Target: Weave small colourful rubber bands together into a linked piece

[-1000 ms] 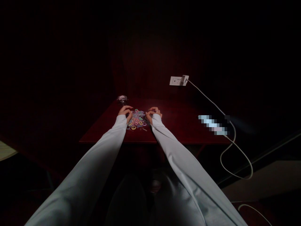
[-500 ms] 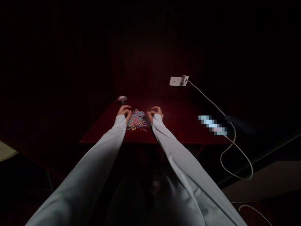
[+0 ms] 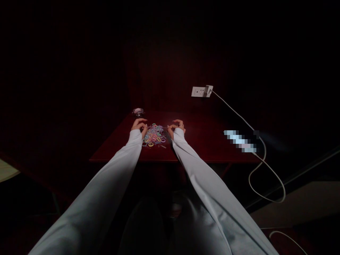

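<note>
A thin, pale hair tie (image 3: 157,128) is pulled into a taut line between my two hands. My left hand (image 3: 139,125) pinches its left end between thumb and forefinger, the other fingers raised. At the other end, my right hand (image 3: 176,126) pinches it in the same way. Under the stretched line lies a pile of small, colourful hair ties (image 3: 154,136) in pink, yellow, green and purple. A small grey strip (image 3: 163,146) rests at the pile's near edge; its kind is too small to tell.
A round, clear jar (image 3: 138,112) stands at the back left of the dark red table (image 3: 202,148). A blurred-out phone-like device (image 3: 240,141) lies to the right. Its white cable (image 3: 233,111) runs to a wall socket (image 3: 198,92) and hangs past the table edge.
Both hands have moved slightly apart, the left hand leftwards and the right hand rightwards. The hair tie between them is stretched a little longer. The pile looks the same.
</note>
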A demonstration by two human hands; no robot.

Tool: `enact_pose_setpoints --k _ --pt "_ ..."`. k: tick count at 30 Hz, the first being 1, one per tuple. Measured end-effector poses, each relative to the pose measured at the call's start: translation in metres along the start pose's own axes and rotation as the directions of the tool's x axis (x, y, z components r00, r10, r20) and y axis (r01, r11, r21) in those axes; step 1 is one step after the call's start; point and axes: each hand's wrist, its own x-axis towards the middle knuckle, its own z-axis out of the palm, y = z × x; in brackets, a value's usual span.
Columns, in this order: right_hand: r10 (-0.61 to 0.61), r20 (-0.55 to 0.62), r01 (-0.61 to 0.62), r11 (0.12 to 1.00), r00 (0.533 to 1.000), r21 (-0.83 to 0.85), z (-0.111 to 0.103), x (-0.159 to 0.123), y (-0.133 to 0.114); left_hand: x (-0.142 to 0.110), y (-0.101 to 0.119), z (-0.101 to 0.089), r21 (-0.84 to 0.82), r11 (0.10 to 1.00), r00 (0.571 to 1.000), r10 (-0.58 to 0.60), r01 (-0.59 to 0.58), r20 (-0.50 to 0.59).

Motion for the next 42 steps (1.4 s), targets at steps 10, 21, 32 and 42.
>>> enact_pose_setpoints --k 10,21,32,42 --pt "-0.039 0.023 0.039 0.999 0.999 -0.001 -0.009 -0.006 -0.003 0.004 -0.001 -0.002 0.022 1.000 1.000 -0.011 0.011 -0.007" --pt "-0.096 0.071 0.097 0.995 0.993 -0.008 -0.006 -0.008 -0.004 -0.003 0.014 -0.004 0.139 0.988 0.978 0.033 -0.063 0.204" --pt "-0.221 0.213 0.229 0.973 0.952 -0.015 0.009 -0.008 0.001 -0.012 0.041 -0.005 0.133 0.977 0.937 0.116 -0.167 0.329" --pt "-0.262 0.175 0.243 0.963 0.949 0.119 0.023 -0.004 0.016 -0.008 0.022 0.008 0.048 0.981 0.942 0.167 -0.189 0.291"
